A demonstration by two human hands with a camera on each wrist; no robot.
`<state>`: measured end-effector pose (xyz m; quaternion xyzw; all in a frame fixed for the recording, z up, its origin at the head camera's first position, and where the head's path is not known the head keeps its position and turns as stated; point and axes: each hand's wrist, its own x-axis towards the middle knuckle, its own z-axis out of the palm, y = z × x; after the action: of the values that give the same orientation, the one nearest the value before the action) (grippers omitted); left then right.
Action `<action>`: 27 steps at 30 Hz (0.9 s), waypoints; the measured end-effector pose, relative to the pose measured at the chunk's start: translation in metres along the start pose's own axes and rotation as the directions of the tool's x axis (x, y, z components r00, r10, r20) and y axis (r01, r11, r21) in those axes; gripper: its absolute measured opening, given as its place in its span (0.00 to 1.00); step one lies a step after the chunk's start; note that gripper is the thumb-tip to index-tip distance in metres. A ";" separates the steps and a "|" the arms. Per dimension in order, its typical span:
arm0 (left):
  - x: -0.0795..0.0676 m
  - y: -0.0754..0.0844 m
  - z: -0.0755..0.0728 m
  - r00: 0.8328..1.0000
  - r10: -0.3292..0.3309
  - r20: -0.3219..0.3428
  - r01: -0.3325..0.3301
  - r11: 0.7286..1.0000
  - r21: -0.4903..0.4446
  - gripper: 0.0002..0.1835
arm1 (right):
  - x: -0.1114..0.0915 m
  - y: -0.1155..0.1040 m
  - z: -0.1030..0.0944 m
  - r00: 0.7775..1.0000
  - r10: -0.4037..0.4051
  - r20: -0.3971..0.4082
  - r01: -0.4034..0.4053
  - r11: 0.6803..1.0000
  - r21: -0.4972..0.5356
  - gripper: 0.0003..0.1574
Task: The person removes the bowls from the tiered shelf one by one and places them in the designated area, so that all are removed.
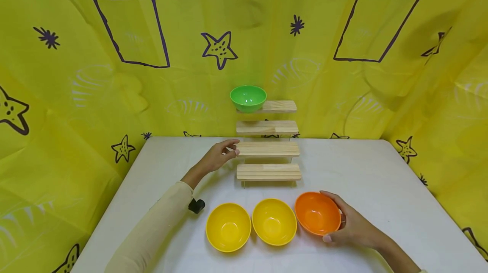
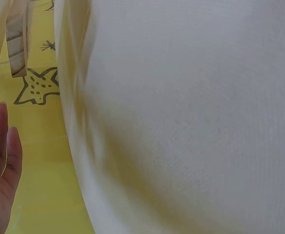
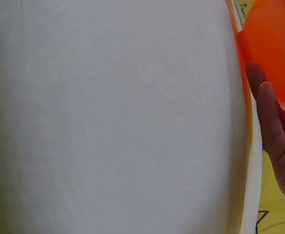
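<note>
My right hand [image 1: 352, 226] grips the orange bowl [image 1: 317, 213] by its right side, thumb near the front rim and fingers at the far rim. In the right wrist view the fingers lie against the outside of the orange bowl [image 3: 274, 53]. My left hand [image 1: 218, 156] holds the left end of a middle step of the wooden tiered stand [image 1: 268, 149], with thumb and forefinger at the board's two edges. A green bowl [image 1: 248, 98] sits on the left part of the top step. The other steps are bare.
Two yellow bowls [image 1: 228, 227] stand side by side at the front, left of the orange one. A small black object [image 1: 196, 206] shows beside the left sleeve [image 1: 160, 222]. The white table [image 1: 343, 167] backs onto a yellow patterned curtain [image 1: 183, 86].
</note>
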<state>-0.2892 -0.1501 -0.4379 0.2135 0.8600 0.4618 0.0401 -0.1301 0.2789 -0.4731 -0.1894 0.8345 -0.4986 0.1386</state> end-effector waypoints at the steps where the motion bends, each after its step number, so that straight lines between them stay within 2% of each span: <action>1: 0.000 0.000 0.000 1.000 -0.001 0.000 0.001 1.000 -0.001 0.26 | 0.000 0.000 0.000 1.000 0.002 0.007 -0.002 1.000 -0.002 0.62; 6: 0.000 0.000 0.000 1.000 -0.002 0.003 0.002 1.000 -0.002 0.27 | -0.001 -0.001 -0.002 0.999 0.004 0.039 -0.004 1.000 -0.002 0.63; 16: 0.000 0.000 0.000 1.000 -0.007 0.000 0.007 1.000 -0.002 0.27 | -0.003 -0.003 -0.003 0.999 -0.009 0.037 0.010 0.999 -0.045 0.63; 21: 0.000 0.000 0.000 1.000 -0.006 -0.001 0.006 1.000 -0.004 0.27 | -0.004 -0.002 -0.005 0.999 -0.011 0.048 0.013 1.000 -0.024 0.63; 27: 0.000 0.000 0.000 1.000 -0.005 0.001 0.005 1.000 -0.004 0.27 | -0.004 -0.002 -0.005 0.997 0.033 0.067 -0.033 0.999 -0.007 0.63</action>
<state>-0.2890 -0.1498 -0.4378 0.2115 0.8596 0.4633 0.0419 -0.1284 0.2834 -0.4688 -0.1926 0.8340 -0.4869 0.1740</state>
